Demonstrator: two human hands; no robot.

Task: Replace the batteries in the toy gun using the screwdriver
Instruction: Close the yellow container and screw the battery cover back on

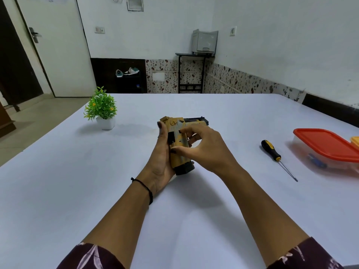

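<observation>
A yellow and black toy gun (179, 144) is held above the middle of the white table (77, 181), grip toward me and barrel pointing away to the right. My left hand (162, 162) cups the grip from the left side. My right hand (204, 147) comes from the right, its thumb and fingertips pinched on the side of the grip. A screwdriver (275, 157) with a black and yellow handle lies on the table to the right, its tip toward me. No loose batteries can be seen.
A clear plastic box with a red lid (328, 150) stands at the right edge, small items inside it, a yellow-lidded one (355, 141) beside it. A small green potted plant (102, 110) sits at the back left of the table.
</observation>
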